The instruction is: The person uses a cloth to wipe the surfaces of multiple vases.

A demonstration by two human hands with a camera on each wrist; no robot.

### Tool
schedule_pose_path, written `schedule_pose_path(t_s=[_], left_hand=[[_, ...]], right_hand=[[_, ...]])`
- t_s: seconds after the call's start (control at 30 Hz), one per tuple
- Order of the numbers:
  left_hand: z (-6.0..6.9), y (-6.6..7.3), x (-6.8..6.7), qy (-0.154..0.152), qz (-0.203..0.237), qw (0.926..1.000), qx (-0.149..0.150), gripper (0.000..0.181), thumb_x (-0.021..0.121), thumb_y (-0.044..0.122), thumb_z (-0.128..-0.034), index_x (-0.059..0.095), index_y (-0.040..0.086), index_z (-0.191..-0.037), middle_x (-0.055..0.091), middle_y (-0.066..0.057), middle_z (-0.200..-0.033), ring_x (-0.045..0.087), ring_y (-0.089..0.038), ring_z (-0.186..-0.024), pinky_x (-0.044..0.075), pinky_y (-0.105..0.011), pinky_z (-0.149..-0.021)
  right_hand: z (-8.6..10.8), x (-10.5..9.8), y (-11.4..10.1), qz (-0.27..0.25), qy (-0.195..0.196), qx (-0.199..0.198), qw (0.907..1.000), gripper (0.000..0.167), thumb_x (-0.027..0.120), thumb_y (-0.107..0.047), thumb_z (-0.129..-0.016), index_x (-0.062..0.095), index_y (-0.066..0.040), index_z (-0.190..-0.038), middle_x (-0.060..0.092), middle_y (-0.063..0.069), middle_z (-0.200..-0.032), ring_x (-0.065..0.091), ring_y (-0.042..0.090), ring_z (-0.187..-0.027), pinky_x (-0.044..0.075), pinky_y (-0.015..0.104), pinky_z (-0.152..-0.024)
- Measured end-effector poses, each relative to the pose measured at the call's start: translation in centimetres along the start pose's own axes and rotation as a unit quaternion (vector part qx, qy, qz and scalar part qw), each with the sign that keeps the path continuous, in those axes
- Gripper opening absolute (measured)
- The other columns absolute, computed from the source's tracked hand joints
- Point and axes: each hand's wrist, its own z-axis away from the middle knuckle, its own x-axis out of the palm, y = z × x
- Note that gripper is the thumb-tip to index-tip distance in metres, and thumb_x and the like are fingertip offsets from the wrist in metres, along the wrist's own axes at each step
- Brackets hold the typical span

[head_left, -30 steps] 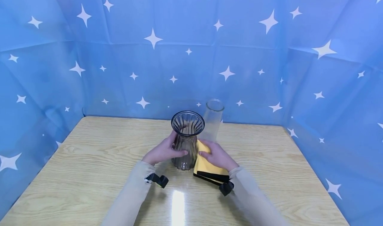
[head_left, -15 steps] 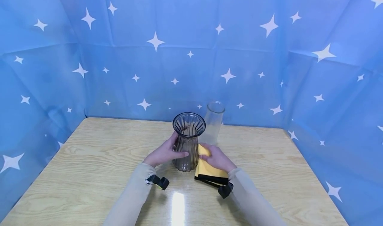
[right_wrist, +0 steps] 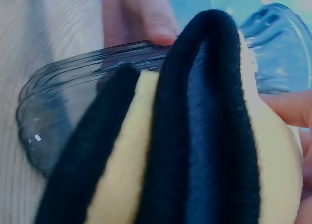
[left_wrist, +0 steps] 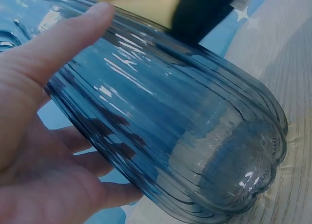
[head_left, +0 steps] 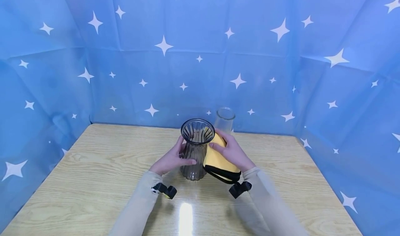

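A dark, ribbed glass vase with a flared rim [head_left: 193, 165] stands upright on the table. My left hand [head_left: 171, 159] grips its left side, thumb across the front; the left wrist view shows the fingers round the ribbed glass [left_wrist: 161, 112]. My right hand [head_left: 232, 152] holds a folded yellow cloth with black edging [head_left: 218, 161] against the vase's right side, just below the rim. In the right wrist view the cloth's folds [right_wrist: 278, 156] cover much of the vase [right_wrist: 73, 92].
Behind the cloth and right hand stands a clear glass cylinder [head_left: 224, 121], its lower part hidden. A light wooden table [head_left: 93, 166] is backed by a blue curtain with white stars [head_left: 125, 66].
My right hand has risen along the vase's side with the cloth, whose black edge now hangs higher. My left hand keeps its grip, and the vase stays in place.
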Motion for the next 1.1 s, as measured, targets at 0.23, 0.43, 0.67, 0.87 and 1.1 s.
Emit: schedule_pose_path(t_s=[0.23, 0.43, 0.67, 0.87, 1.1], left_hand=[[0.0, -0.4, -0.5, -0.002, -0.012, 0.9999, -0.006, 0.101, 0.079, 0.011, -0.0802, 0.013, 0.026, -0.155, 0.032, -0.018, -0.149, 0.029, -0.038, -0.137, 0.029, -0.057, -0.107], [1.0, 0.3, -0.6, 0.004, -0.081, 0.9967, 0.012, 0.081, 0.074, 0.018, -0.0848, 0.027, 0.014, -0.15, 0.032, -0.012, -0.146, 0.024, -0.029, -0.138, 0.021, -0.059, -0.11], [1.5, 1.1, 0.8, 0.063, -0.123, 0.9895, 0.045, 0.078, 0.071, 0.011, -0.0825, 0.029, 0.009, -0.147, 0.046, -0.023, -0.137, 0.04, -0.04, -0.13, 0.032, -0.057, -0.106], [1.6, 0.5, 1.3, 0.05, -0.099, 0.9915, 0.068, 0.074, 0.058, 0.002, -0.0819, 0.028, 0.002, -0.149, 0.045, -0.025, -0.14, 0.041, -0.038, -0.13, 0.034, -0.054, -0.106], [1.5, 0.6, 1.5, 0.04, -0.115, 0.9907, 0.061, 0.08, 0.071, 0.014, -0.0823, 0.028, 0.004, -0.148, 0.043, -0.02, -0.142, 0.041, -0.034, -0.13, 0.034, -0.05, -0.107]], right_hand=[[-0.1, -0.7, -0.6, -0.077, 0.022, 0.02, 0.9966, 0.057, 0.06, -0.009, -0.096, 0.039, -0.012, -0.148, 0.058, 0.021, -0.117, 0.066, 0.023, -0.082, 0.058, 0.036, -0.07], [0.2, -1.0, -0.8, -0.054, 0.013, 0.004, 0.9984, 0.057, 0.06, -0.014, -0.097, 0.037, -0.015, -0.149, 0.057, 0.02, -0.117, 0.065, 0.023, -0.084, 0.058, 0.036, -0.07], [0.6, -0.4, -0.5, 0.036, 0.006, -0.049, 0.9981, 0.057, 0.062, -0.014, -0.095, 0.04, -0.01, -0.147, 0.053, 0.021, -0.131, 0.06, 0.035, -0.105, 0.053, 0.045, -0.087], [1.1, 0.5, 0.9, 0.125, -0.016, -0.109, 0.986, 0.046, 0.062, -0.009, -0.094, 0.05, -0.004, -0.138, 0.05, 0.014, -0.139, 0.043, 0.032, -0.13, 0.035, 0.049, -0.106], [2.4, 1.7, 2.7, 0.186, -0.016, -0.115, 0.9756, 0.048, 0.062, -0.006, -0.094, 0.047, 0.006, -0.138, 0.05, 0.022, -0.136, 0.045, 0.036, -0.127, 0.04, 0.05, -0.103]])
